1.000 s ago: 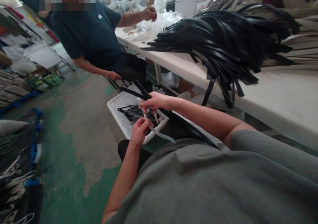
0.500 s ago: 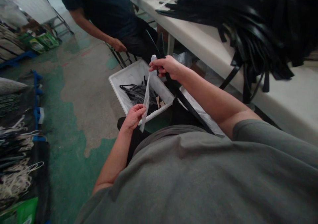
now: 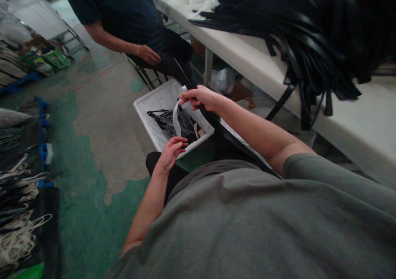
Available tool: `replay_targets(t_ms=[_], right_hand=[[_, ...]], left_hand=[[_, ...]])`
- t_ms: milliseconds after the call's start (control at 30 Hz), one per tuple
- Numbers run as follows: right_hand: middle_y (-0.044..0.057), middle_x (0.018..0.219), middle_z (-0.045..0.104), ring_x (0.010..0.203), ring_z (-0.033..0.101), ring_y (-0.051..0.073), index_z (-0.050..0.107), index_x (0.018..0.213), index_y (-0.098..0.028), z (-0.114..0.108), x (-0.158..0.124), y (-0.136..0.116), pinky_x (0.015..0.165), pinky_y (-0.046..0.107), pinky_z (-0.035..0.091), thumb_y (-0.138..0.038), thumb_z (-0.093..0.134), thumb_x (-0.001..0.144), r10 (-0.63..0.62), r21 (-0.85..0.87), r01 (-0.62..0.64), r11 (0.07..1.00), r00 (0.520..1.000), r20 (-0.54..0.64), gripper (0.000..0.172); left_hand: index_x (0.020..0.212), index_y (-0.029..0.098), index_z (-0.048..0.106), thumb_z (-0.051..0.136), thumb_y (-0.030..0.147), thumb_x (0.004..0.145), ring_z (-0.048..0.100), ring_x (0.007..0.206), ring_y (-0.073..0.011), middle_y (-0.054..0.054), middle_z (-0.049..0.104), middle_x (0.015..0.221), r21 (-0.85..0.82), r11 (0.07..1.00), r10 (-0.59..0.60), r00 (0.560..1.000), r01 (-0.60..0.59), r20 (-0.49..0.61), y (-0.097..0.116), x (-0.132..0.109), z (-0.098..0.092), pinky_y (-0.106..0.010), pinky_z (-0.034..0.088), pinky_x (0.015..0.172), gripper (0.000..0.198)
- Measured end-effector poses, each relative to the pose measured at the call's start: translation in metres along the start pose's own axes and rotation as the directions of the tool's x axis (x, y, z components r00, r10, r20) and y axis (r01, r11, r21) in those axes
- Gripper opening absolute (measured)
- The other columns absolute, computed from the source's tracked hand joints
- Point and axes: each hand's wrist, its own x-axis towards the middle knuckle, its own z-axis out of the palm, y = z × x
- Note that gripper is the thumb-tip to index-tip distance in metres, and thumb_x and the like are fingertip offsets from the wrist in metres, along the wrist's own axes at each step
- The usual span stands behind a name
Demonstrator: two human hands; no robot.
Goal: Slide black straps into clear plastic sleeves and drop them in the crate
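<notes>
My right hand (image 3: 201, 98) is closed around a long black strap (image 3: 230, 135) that runs from above my fingers down across my lap. The same hand pinches the top of a pale backing strip (image 3: 176, 120), which curves down in a loop. My left hand (image 3: 171, 151) sits lower, fingers loosely curled at the strip's bottom end; whether it grips the strip is unclear. Both hands hover over a white tray (image 3: 154, 103) on the floor holding several black strap pieces (image 3: 168, 122).
A white table (image 3: 247, 60) to my right carries a big heap of black straps (image 3: 303, 27), some hanging over its edge. Another person in a dark shirt (image 3: 123, 10) sits ahead, a hand (image 3: 149, 55) on the knee. Bundles of straps lie at the left on the green-patched floor.
The pale strip, pulled taut half a second ago, now hangs slack in a loop. My right hand has lowered slightly and my left hand's fingers have loosened.
</notes>
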Motion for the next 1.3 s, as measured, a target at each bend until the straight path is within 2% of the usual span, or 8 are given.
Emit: replay_targets(t_ms=[167,300,467,633,767,900,1067,1300], right_hand=[[0.006,0.081,0.073,0.037,0.026,0.001,0.065,0.086,-0.01,0.008,-0.011,0.004,0.038,0.016,0.042,-0.021,0.061,0.082,-0.025,-0.015,0.028,0.999,0.985,0.172,0.012],[0.003,0.073,0.071,0.042,0.042,0.004,0.067,0.088,-0.011,0.023,-0.025,0.018,0.04,0.015,0.042,-0.025,0.065,0.08,-0.05,-0.137,0.077,0.988,0.98,0.194,0.016],[0.002,0.071,0.069,0.057,0.058,0.009,0.069,0.091,-0.011,0.036,-0.043,0.037,0.041,0.014,0.043,-0.024,0.066,0.077,-0.076,-0.195,0.109,0.975,0.982,0.171,0.019],[0.002,0.069,0.069,0.046,0.049,0.006,0.068,0.082,-0.011,0.02,-0.068,0.035,0.04,0.017,0.043,-0.035,0.071,0.074,-0.093,-0.091,0.118,0.989,0.965,0.243,0.026],[-0.001,0.054,0.061,0.035,0.039,0.004,0.062,0.075,-0.012,-0.013,-0.086,0.035,0.033,0.016,0.034,-0.048,0.071,0.072,-0.084,0.049,0.071,0.996,0.903,0.421,0.038],[-0.008,0.049,0.049,0.032,0.029,0.002,0.065,0.094,-0.013,-0.031,-0.083,0.034,0.034,0.016,0.033,-0.05,0.068,0.077,-0.145,0.17,0.099,0.98,0.948,0.283,0.041],[-0.007,0.052,0.051,0.04,0.043,0.005,0.065,0.108,-0.013,-0.008,-0.057,0.042,0.039,0.016,0.04,-0.038,0.073,0.074,-0.033,-0.024,0.037,0.999,0.988,0.153,0.043],[-0.008,0.047,0.05,0.041,0.045,0.005,0.06,0.072,-0.014,0.026,-0.053,0.069,0.037,0.015,0.04,-0.031,0.076,0.07,0.077,-0.229,-0.018,0.973,0.965,0.249,0.024]], left_hand=[[0.106,0.018,0.061,0.068,0.047,0.076,0.068,0.088,-0.0203,-0.01,0.071,0.103,-0.003,1.0,0.017,0.998,-0.017,0.067,0.01,0.009,0.0,-0.033,0.052,0.078,0.043],[0.107,0.02,0.063,0.047,0.065,0.085,0.067,0.097,-0.0201,-0.01,0.07,0.11,-0.145,0.987,0.062,0.998,-0.063,-0.009,0.021,0.019,0.006,-0.031,0.054,0.077,0.053],[0.091,0.017,0.066,0.062,0.034,0.086,0.064,0.063,-0.009,-0.001,0.069,0.075,-0.343,0.928,0.056,0.965,-0.145,-0.258,0.034,0.035,0.01,-0.018,0.048,0.056,0.018],[0.078,0.015,0.066,0.067,0.026,0.08,0.059,0.052,-0.0079,0.001,0.065,0.063,-0.198,0.938,0.166,0.868,-0.286,-0.468,0.058,0.048,-0.006,-0.018,0.047,0.051,0.012],[0.076,0.014,0.067,0.074,0.031,0.072,0.058,0.052,-0.0074,0.001,0.065,0.062,-0.012,0.926,0.334,0.832,-0.378,-0.444,0.085,0.05,-0.017,-0.017,0.046,0.051,0.019],[0.075,0.013,0.068,0.077,0.036,0.066,0.055,0.047,-0.0069,0.002,0.062,0.057,0.126,0.922,0.386,0.854,-0.366,-0.348,0.098,0.048,-0.013,-0.016,0.044,0.047,0.027],[0.077,0.013,0.069,0.076,0.039,0.068,0.057,0.049,-0.0093,0.0,0.064,0.059,0.208,0.932,0.336,0.922,-0.297,-0.191,0.096,0.05,0.003,-0.019,0.046,0.048,0.028],[0.075,0.014,0.067,0.075,0.035,0.07,0.055,0.048,-0.0087,0.002,0.059,0.056,0.116,0.923,0.383,0.904,-0.367,-0.189,0.103,0.063,0.008,-0.018,0.045,0.046,0.023]])
